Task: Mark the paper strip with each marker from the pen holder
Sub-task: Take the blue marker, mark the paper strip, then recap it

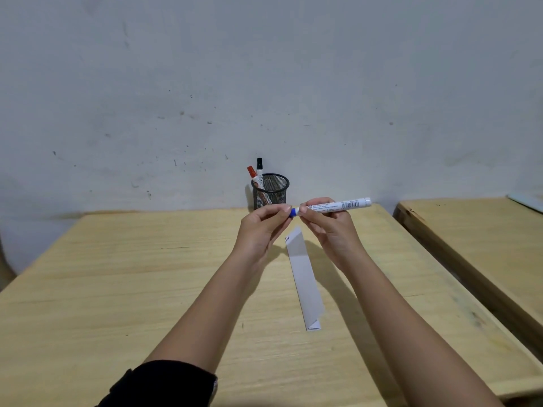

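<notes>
Right hand pinching the white barrel of a blue marker held level above the desk; left hand pinching its blue cap end. Paper strip lies on the desk below; red marker and black marker stand in the mesh pen holder behind

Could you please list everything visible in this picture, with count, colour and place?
Table: one, light wood, fills the foreground.
Second table: one, light wood, at right.
Pen holder: one, black mesh, far edge of table by the wall.
Markers in holder: two, red cap and black cap.
Blue marker: one, white barrel, held in the air.
Paper strip: one, white, flat on table, small marks at its far end.
Wall: grey, scuffed.
Left hand: on the blue cap.
Right hand: grips the barrel.
</notes>
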Tool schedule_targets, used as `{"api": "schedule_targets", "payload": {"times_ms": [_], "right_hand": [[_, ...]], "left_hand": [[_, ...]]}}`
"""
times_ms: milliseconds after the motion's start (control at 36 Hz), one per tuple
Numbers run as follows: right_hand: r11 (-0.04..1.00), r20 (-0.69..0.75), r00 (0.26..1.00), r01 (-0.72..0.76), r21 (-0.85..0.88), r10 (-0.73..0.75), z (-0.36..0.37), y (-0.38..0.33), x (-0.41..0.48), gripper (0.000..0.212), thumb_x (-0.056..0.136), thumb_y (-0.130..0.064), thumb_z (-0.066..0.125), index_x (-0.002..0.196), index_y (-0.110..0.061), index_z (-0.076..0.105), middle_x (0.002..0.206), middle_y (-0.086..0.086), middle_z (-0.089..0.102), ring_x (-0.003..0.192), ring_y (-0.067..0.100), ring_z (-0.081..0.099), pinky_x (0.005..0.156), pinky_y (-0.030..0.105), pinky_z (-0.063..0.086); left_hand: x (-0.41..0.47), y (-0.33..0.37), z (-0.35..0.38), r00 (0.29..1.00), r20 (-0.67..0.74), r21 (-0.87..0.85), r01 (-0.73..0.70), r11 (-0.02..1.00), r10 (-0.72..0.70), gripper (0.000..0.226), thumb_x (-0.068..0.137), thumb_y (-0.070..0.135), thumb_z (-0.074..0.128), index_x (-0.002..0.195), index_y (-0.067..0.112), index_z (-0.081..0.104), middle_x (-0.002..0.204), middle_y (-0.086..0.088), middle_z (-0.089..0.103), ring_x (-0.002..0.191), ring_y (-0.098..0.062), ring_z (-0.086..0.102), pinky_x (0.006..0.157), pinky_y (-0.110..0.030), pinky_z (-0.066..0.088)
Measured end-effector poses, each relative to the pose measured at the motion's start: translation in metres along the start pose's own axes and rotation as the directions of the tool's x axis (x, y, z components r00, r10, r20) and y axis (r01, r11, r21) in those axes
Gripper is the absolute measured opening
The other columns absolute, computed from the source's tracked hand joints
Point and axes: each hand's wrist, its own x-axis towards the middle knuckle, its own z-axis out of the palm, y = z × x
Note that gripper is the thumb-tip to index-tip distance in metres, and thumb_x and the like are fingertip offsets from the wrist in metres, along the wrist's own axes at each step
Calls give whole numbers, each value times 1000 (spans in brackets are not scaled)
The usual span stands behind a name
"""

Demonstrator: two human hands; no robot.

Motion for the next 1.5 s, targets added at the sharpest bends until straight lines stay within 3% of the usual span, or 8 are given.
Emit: {"api": "schedule_targets", "payload": {"times_ms": [333, 472, 556, 722, 917, 1056, 1222, 1500], "right_hand": [[991, -31, 995, 90, -95, -93, -6, 8, 1, 16, 71, -5, 77, 73, -17, 67, 76, -2, 68, 86, 23, 64, 86, 31, 53], [999, -20, 1000, 3, 36, -3, -8, 3, 4, 11, 75, -5, 70, 78, -12, 63, 74, 0, 66, 77, 13, 65, 78, 20, 55], [990, -48, 999, -4, 141, 11, -10, -2, 5, 26, 63, -18, 76, 84, -11, 64, 82, 5, 61, 79, 11, 65, 77, 19, 54], [998, -55, 998, -24, 60, 27, -25, -7, 5, 6, 83, -1, 62, 85, -7, 63, 91, 11, 66, 78, 13, 67, 79, 20, 55], [988, -16, 1000, -19, -151, 16, -29, -16, 9, 6, 78, 3, 66, 81, -2, 66, 66, 0, 70, 64, 11, 66, 72, 19, 56], [998, -130, 992, 4, 60, 4, -27, -15, 18, 4, 82, 1, 64, 85, -2, 64, 71, 2, 68, 72, 13, 69, 74, 18, 56], [999, -95, 995, 3, 50, 2, -30, -17, 20, 7, 82, 5, 62, 83, -2, 64, 75, 3, 72, 75, 13, 69, 74, 18, 55], [941, -16, 981, 181, -285, -194, -30, -7, 16, 19, 71, 6, 74, 80, -10, 70, 94, 0, 76, 96, 16, 70, 77, 20, 53]], "left_hand": [[6, 2, -1, 1000, 15, 99, -9, 995, 8, 5, 83, 5, 66, 84, 7, 71, 81, -4, 74, 84, -15, 69, 79, -15, 55], [8, -2, 3, 993, -18, 221, -108, 969, 115, 8, 85, 9, 66, 91, 5, 71, 90, -10, 71, 85, -17, 70, 81, -16, 55], [10, 1, 5, 979, -49, 281, -177, 943, 199, 6, 86, 10, 66, 86, 9, 72, 83, -9, 69, 80, -19, 66, 81, -18, 55], [17, 15, 1, 947, -156, 311, -222, 924, 279, 7, 84, 9, 67, 81, 13, 71, 78, -5, 68, 73, -15, 63, 79, -23, 55], [26, 27, -2, 929, -170, 384, -243, 891, 327, 8, 83, 9, 69, 76, 14, 72, 71, -4, 69, 72, -18, 64, 83, -33, 55], [29, 26, -1, 905, -108, 574, -282, 769, 412, 8, 84, 19, 68, 79, 16, 74, 69, -2, 67, 70, -15, 58, 74, -28, 49], [30, 23, -2, 955, -54, 467, -235, 852, 293, 11, 86, 10, 66, 92, 5, 73, 78, -6, 70, 72, -11, 68, 84, -26, 55], [41, 32, 0, 941, -114, 598, -192, 778, 320, 14, 84, 20, 68, 71, 20, 70, 68, -3, 68, 71, -17, 64, 84, -36, 51]]}}
